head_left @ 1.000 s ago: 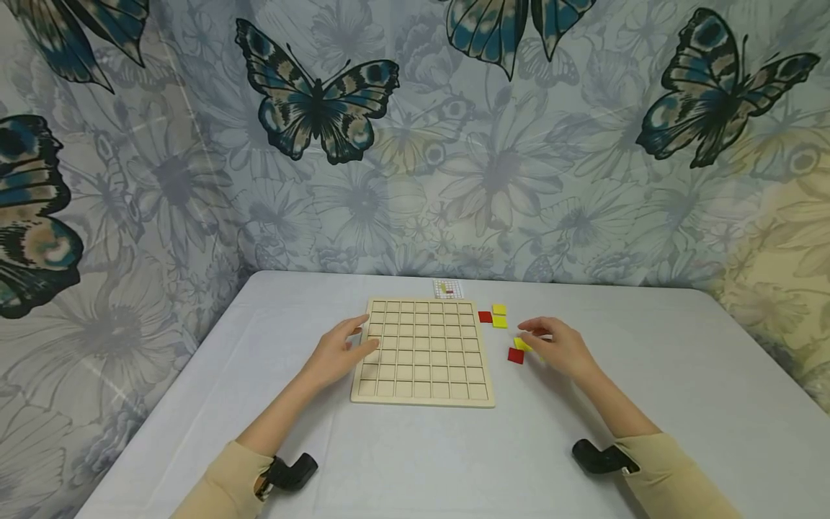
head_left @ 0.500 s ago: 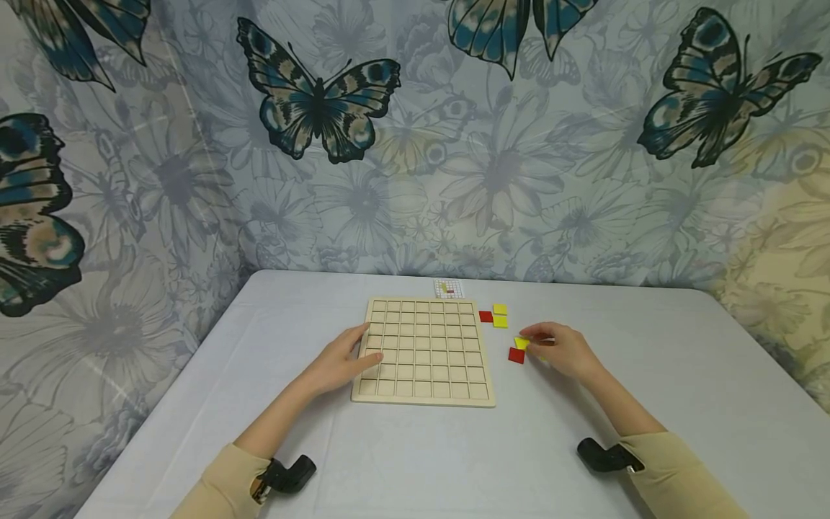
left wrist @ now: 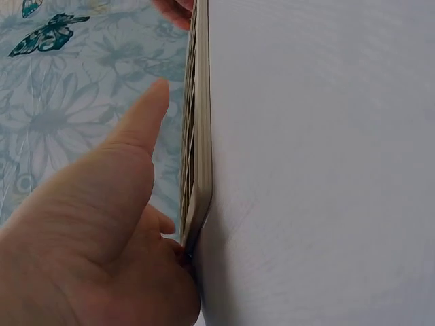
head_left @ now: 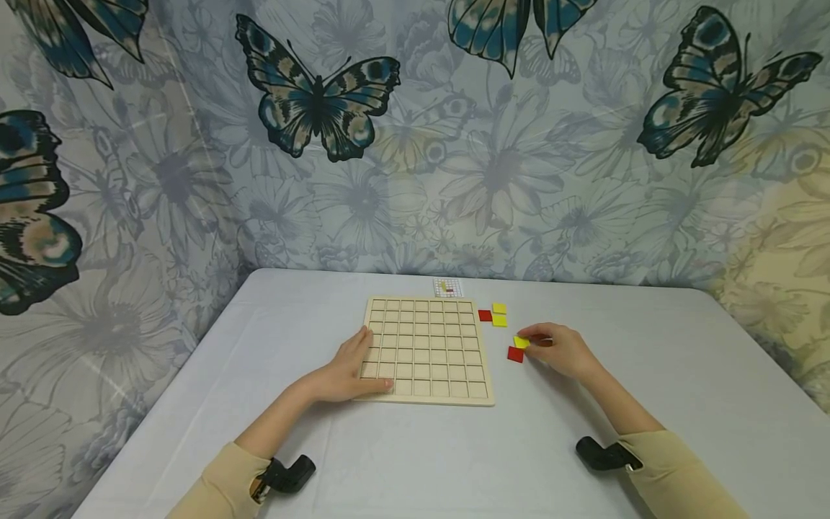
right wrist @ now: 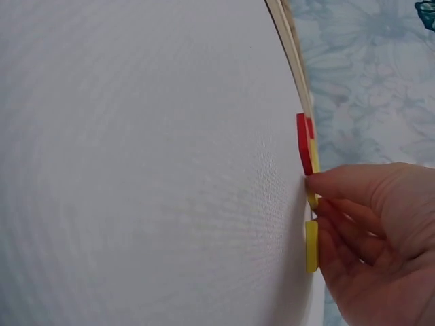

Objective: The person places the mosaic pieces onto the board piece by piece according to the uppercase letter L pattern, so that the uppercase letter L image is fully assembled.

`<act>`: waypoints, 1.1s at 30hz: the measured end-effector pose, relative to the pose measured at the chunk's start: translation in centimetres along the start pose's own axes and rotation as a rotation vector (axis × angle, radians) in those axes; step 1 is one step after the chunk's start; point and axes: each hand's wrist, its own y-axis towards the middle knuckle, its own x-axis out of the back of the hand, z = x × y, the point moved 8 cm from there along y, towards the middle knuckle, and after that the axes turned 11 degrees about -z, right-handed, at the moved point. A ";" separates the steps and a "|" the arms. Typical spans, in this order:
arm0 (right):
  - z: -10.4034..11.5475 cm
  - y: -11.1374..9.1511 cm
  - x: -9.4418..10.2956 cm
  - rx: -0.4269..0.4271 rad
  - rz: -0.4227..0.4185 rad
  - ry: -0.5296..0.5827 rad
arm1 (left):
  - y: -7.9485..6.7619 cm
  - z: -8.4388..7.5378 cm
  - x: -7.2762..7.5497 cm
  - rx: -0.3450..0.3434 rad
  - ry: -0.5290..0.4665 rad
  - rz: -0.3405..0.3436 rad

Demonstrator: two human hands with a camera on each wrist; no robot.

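Note:
My left hand (head_left: 344, 371) rests at the left side of a pale wooden grid board (head_left: 428, 346), its fingers along the edge. The straight thumb reaches over the near-left corner, and in the left wrist view it stands out beside the board's edge (left wrist: 202, 136). To the right of the board my right hand (head_left: 560, 349) pinches a yellow square tile (head_left: 521, 342) between thumb and fingertips. A red tile (head_left: 515, 355) lies against it on the near side. Another yellow tile (right wrist: 312, 244) shows under the curled fingers in the right wrist view.
By the board's far right corner lie a red tile (head_left: 485, 316) and two yellow ones, one yellow tile (head_left: 499, 321) nearer. Behind the board is a small printed grid card (head_left: 447, 287). A white cloth (head_left: 415, 461) covers the table; a butterfly-patterned backdrop (head_left: 415, 187) hangs behind it.
My left hand has slid toward me along the board's left edge, thumb now over the near corner. My right hand has come down and its fingers have closed on the yellow tile.

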 end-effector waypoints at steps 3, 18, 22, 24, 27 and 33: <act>0.1 0.0 0.0 -0.002 -0.002 0.002 | -0.1 -0.2 -0.1 -0.016 0.008 0.006; 0.5 -0.3 0.4 0.040 -0.020 -0.029 | -0.4 -1.1 -0.1 -0.070 0.071 0.022; 0.3 -0.1 0.3 0.039 -0.025 -0.031 | -0.4 -0.9 -0.1 -0.068 0.073 0.024; 0.3 -0.1 0.4 0.048 -0.032 -0.033 | -0.4 -0.8 -0.2 -0.065 0.072 0.025; 0.3 0.0 0.4 0.058 -0.041 -0.034 | -0.4 -0.8 -0.2 -0.062 0.072 0.027; 0.3 0.0 0.5 0.082 -0.056 -0.041 | -0.4 -0.8 -0.2 -0.064 0.087 0.025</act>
